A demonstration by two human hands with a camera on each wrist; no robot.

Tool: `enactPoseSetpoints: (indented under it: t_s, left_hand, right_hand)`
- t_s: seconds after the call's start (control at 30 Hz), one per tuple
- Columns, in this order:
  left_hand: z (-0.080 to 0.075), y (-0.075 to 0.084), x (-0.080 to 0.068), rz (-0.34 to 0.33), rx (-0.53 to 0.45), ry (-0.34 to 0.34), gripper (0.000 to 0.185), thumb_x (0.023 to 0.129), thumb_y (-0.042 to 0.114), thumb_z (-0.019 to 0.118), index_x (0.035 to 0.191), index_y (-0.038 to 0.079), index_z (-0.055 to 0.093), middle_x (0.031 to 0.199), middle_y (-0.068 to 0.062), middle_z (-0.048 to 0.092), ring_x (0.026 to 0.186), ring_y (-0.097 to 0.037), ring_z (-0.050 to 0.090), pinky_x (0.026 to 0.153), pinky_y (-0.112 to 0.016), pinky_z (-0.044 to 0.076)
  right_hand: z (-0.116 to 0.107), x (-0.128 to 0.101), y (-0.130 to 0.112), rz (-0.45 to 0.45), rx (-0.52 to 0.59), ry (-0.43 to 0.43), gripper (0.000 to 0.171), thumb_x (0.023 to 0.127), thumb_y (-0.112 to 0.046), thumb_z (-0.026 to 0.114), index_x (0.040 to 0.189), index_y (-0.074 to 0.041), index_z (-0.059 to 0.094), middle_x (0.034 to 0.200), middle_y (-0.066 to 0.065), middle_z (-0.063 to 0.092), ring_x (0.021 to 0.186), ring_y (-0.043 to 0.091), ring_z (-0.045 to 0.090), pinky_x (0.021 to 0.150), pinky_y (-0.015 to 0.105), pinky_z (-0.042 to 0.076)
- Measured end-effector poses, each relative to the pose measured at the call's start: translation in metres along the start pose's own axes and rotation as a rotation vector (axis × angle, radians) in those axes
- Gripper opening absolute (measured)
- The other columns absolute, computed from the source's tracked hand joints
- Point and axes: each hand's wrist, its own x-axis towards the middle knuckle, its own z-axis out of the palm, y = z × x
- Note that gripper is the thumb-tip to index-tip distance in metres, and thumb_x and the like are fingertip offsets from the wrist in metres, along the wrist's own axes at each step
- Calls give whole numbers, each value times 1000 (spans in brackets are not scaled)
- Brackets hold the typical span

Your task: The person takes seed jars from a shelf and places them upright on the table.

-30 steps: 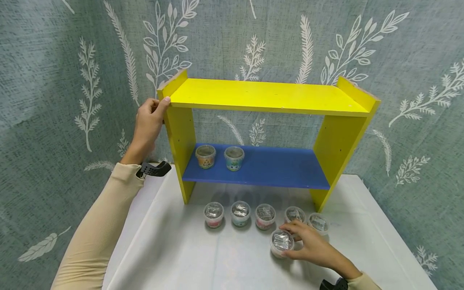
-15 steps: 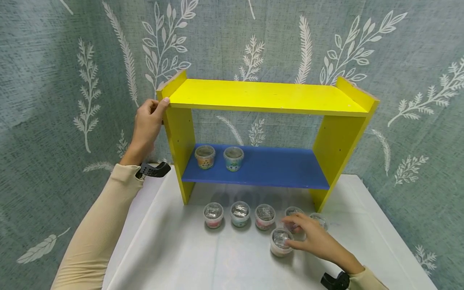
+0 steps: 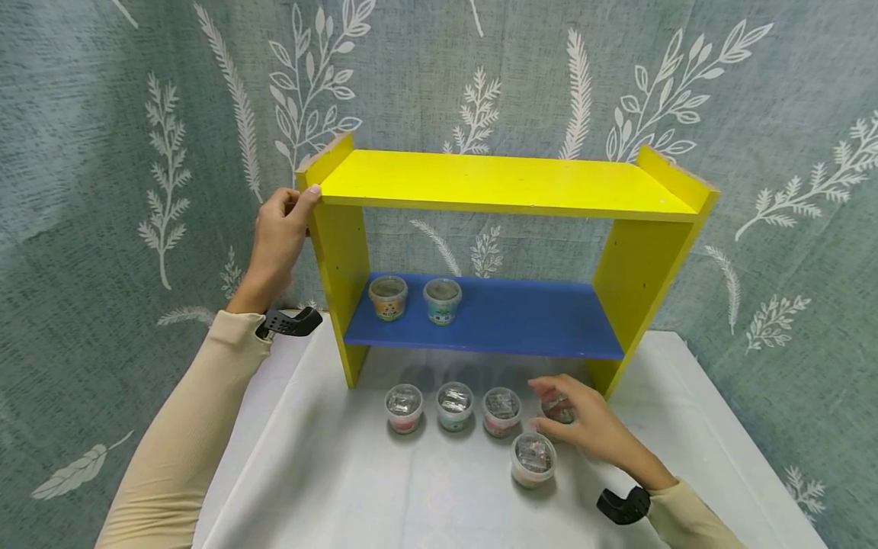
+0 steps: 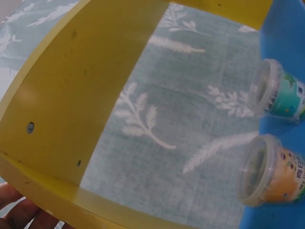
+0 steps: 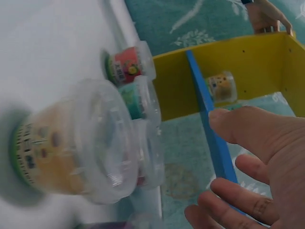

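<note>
Right hand [image 3: 590, 427] hides a tub [image 3: 559, 409].

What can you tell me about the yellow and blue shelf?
The yellow and blue wooden shelf stands upright on the white table, against a leaf-patterned curtain. It has a yellow top board, two yellow side panels and a blue lower board holding two small clear-lidded cups. The left hand grips its top left corner.

1. Shelf unit [image 3: 638, 274]: one, yellow, with two boards, a yellow top board [image 3: 501, 183] and a blue lower board [image 3: 521, 316].
2. Small lidded cups on the blue board: two [image 3: 388, 296] [image 3: 442, 300].
3. Small lidded cups on the white table [image 3: 343, 473]: five seen; three in a row [image 3: 404, 407] [image 3: 454, 405] [image 3: 501, 411], one in front [image 3: 533, 459], one partly hidden under the right hand [image 3: 559, 409].
4. Hands: two, left hand [image 3: 277, 236] and right hand [image 3: 590, 427].
</note>
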Motion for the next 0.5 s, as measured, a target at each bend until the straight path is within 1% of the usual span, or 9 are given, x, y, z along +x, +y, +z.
enactPoseSetpoints:
  t_s: [0.17,0.33,0.5]
  left_hand:
    - [-1,0,1,3,9,0,46,102,56,54,112,11,57,103,-2,54,89,-17,52,81,-31,44]
    - [0,-1,2,5,10,0,46,102,56,55,113,11,57,103,-3,55,89,-18,52,81,-31,45]
    - [1,-3,3,6,15,3,46,102,56,55,113,11,57,102,-4,54,89,-19,51,80,-31,44]
  right_hand:
    - [0,16,0,-22,22,29,53,90,-21,82,138,-14,60,126,1,64,104,22,66,83,38,58]
    - [2,31,1,-30,29,67,52,90,-21,82,137,-14,61,127,2,65,103,19,67,85,36,58]
    - [3,45,-2,-14,29,53,53,91,-26,82,138,-16,60,129,1,64,105,18,66,87,36,57]
